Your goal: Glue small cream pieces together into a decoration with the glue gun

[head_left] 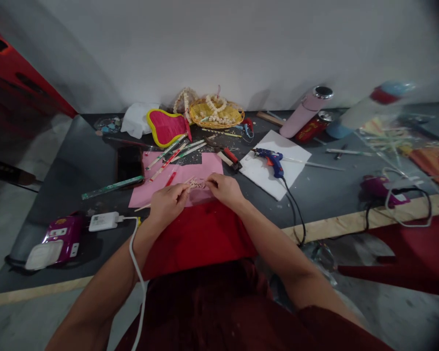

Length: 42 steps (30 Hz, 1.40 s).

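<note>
Between my hands is a small piece made of thin pale wooden sticks (196, 183), held just above a pink sheet (146, 192). My left hand (167, 204) pinches its left end, fingers closed. At its right end, my right hand (224, 189) is closed too, thumb and fingertips together at the sticks. A loose thin stick pokes out beside the left hand. Several printed paper-wrapped sticks (171, 155) lie just beyond on the sheet, and pliers with red handles (231, 156) rest past the right hand. A red cloth (201, 239) hangs below both hands.
A blue glue gun (272, 160) lies on a white board (289, 183) to the right, its black cord running off the edge. A yellow basket (237, 114), pink flask (305, 113) and red can (312, 127) stand behind. A purple power socket (64, 239) and white charger (104, 222) are left.
</note>
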Each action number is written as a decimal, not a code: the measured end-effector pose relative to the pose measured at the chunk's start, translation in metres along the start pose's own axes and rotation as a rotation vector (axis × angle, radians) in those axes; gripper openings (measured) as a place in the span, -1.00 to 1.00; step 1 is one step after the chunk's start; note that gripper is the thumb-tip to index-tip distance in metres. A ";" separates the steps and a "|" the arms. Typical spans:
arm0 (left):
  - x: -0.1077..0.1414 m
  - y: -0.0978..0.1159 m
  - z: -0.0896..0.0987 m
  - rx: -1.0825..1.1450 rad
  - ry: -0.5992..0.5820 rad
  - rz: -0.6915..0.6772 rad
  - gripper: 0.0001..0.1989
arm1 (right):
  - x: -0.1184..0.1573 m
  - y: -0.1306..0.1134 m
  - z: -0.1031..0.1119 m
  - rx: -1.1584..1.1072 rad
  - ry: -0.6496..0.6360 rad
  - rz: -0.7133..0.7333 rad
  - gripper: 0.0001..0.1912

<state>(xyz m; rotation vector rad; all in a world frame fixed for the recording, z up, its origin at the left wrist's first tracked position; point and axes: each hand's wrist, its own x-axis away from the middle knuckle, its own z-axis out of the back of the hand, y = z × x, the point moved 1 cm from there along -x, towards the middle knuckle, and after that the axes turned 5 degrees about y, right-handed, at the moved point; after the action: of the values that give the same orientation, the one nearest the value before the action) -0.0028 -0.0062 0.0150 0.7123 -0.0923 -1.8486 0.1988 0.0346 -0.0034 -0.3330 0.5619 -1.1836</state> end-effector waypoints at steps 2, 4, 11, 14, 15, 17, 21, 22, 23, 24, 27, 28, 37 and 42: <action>0.000 0.000 0.000 -0.007 -0.002 -0.001 -0.78 | -0.003 0.002 0.006 -0.012 0.011 0.019 -0.81; 0.000 0.001 0.000 -0.010 -0.005 -0.002 -0.77 | -0.010 0.007 0.018 0.016 0.056 0.044 -0.76; 0.003 0.000 -0.003 0.005 -0.042 -0.026 -0.76 | -0.054 0.040 0.051 0.448 0.103 0.010 -0.70; 0.002 -0.001 -0.005 0.004 -0.071 -0.015 -0.76 | -0.067 0.045 0.043 0.523 0.040 -0.060 -0.61; 0.002 -0.002 -0.005 0.006 -0.079 -0.009 -0.75 | -0.071 0.044 0.039 0.533 0.024 -0.079 -0.60; 0.001 -0.003 -0.004 0.008 -0.085 0.000 -0.75 | -0.076 0.042 0.031 0.546 -0.009 -0.103 -0.61; 0.001 -0.005 -0.004 0.011 -0.070 0.008 -0.76 | -0.083 0.039 0.032 0.525 -0.026 -0.128 -0.67; 0.001 -0.006 -0.004 0.016 -0.069 0.007 -0.76 | -0.083 0.040 0.037 0.499 0.008 -0.149 -0.69; 0.001 -0.006 -0.004 0.023 -0.065 0.005 -0.76 | -0.083 0.040 0.043 0.453 0.058 -0.174 -0.69; 0.002 -0.005 -0.004 0.029 -0.059 0.001 -0.76 | -0.081 0.041 0.049 0.382 0.115 -0.196 -0.69; 0.002 -0.004 -0.006 0.029 -0.036 -0.019 -0.75 | -0.070 0.040 0.064 -0.013 0.207 -0.235 -0.67; 0.002 -0.003 -0.006 0.021 -0.026 -0.026 -0.74 | -0.064 0.038 0.065 -0.190 0.193 -0.247 -0.66; 0.000 -0.004 -0.002 0.012 0.083 -0.073 -0.77 | -0.005 0.008 0.047 -1.228 -0.064 -0.372 -0.77; 0.000 -0.003 -0.001 0.046 0.106 -0.039 -0.78 | 0.005 0.006 0.054 -1.272 -0.157 -0.261 -0.65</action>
<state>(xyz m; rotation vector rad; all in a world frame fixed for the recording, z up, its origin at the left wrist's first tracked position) -0.0051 -0.0047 0.0124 0.8484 -0.0520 -1.8468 0.2360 0.0298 0.0368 -1.5986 1.1097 -0.8892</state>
